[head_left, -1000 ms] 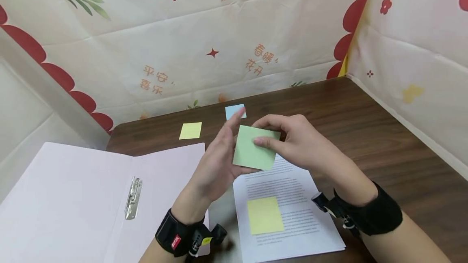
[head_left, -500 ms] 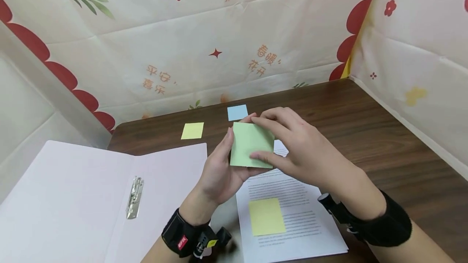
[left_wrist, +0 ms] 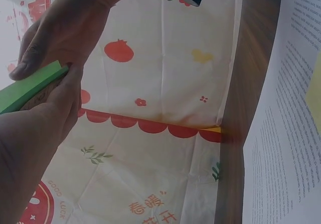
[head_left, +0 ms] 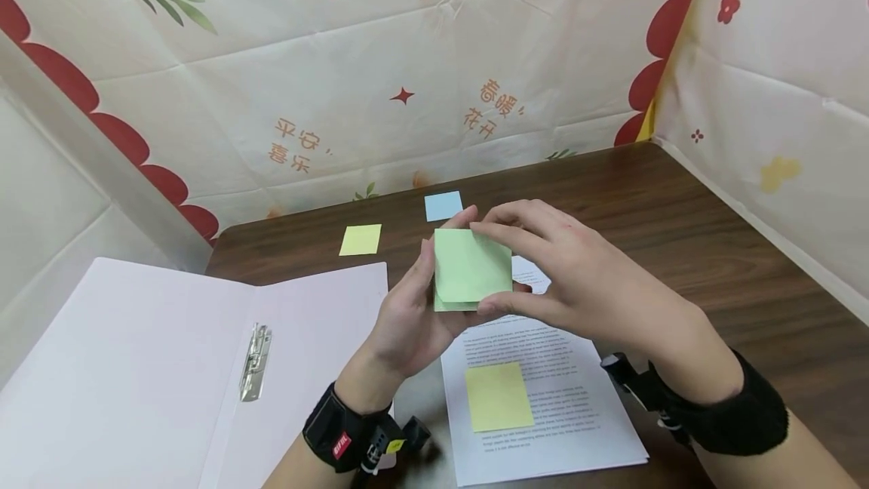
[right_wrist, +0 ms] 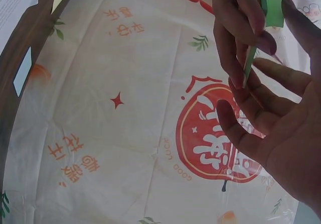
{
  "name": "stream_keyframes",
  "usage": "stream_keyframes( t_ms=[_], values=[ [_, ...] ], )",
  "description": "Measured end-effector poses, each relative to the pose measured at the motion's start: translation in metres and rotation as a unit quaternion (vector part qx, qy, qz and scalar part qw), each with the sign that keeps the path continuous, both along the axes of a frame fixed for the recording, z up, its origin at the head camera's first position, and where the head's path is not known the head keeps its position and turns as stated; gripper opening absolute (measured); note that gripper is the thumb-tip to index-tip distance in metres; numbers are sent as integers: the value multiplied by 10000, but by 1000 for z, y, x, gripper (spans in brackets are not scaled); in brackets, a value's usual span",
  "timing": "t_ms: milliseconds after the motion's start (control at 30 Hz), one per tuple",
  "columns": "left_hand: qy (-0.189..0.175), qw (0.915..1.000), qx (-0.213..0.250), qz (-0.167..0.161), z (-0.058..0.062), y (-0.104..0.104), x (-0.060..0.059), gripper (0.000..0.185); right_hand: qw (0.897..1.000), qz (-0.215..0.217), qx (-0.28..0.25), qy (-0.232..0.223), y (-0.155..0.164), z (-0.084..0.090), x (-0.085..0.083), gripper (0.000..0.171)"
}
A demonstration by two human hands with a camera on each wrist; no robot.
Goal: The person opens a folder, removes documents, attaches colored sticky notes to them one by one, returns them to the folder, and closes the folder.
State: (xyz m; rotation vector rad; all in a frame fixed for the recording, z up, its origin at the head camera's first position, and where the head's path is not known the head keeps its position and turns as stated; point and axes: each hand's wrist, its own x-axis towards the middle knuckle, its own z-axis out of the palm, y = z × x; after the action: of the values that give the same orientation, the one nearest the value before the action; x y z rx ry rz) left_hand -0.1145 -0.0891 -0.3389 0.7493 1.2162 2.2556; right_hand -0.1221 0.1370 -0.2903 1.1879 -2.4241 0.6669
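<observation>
Green sticky pad (head_left: 471, 269) matt paper; table (head_left: 679, 232) dark wood-grain; folder clip (head_left: 254, 363) shiny metal

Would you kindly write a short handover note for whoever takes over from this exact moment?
Left hand: holds the green sticky pad above the desk.
Right hand: pinches the pad's top sheet, its lower edge lifted.
Printed page: on the desk, one yellow note stuck on it.
Open folder: beside the page.
Left: green sheet not yet peeled off or stuck down.

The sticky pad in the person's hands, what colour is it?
Light green; the sticky pad shows best in the head view, held by the left hand and right hand.
</observation>
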Motion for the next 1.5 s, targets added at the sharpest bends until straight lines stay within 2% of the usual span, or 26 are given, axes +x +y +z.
stream_keyframes(
  t_ms=[100, 267, 367, 467, 533, 633, 700, 767, 900, 1100, 1200, 1367, 1500],
  values=[
    [177, 9995, -221, 104, -1, 0, -1, 68, 9999, 112, -69, 68, 3, 2, 0, 69],
    [464, 9979, -268, 360, -3, 1, -3, 83, 9976, 441, -279, 456, 3, 3, -3, 39],
    [599, 9943, -351, 807, -6, 3, -4, 73, 9944, 659, -440, 702, 2, 2, -4, 29],
    [623, 9865, -646, 1371, -8, 6, -4, 56, 9895, 827, -537, 1059, 0, 0, -3, 31],
    [610, 9799, -842, 1701, -9, 8, -4, 47, 9842, 946, -534, 1397, -1, -2, -4, 30],
    [651, 9684, -1043, 2171, -9, 10, -4, 37, 9711, 1136, -464, 2046, -5, -4, -5, 16],
    [674, 9610, -1140, 2427, -10, 12, -4, 34, 9579, 1262, -381, 2550, -7, -6, -7, 13],
    [694, 9547, -1231, 2620, -11, 13, -5, 33, 9429, 1360, -288, 3028, -9, -7, -9, 19],
    [663, 9505, -1337, 2724, -13, 14, -7, 33, 9191, 1409, -90, 3680, -11, -10, -12, 22],
    [418, 9565, -1308, 2574, -15, 14, -8, 33, 9018, 1349, -31, 4105, -12, -12, -13, 21],
    [338, 9586, -1269, 2526, -15, 13, -9, 32, 8966, 1369, -226, 4205, -13, -11, -14, 20],
    [248, 9596, -1290, 2489, -15, 15, -8, 34, 8934, 1357, -381, 4265, -11, -11, -12, 19],
    [17, 9539, -1286, 2713, -18, 14, -13, 35, 8920, 1358, -588, 4270, -10, -7, -9, 18]
  ],
)
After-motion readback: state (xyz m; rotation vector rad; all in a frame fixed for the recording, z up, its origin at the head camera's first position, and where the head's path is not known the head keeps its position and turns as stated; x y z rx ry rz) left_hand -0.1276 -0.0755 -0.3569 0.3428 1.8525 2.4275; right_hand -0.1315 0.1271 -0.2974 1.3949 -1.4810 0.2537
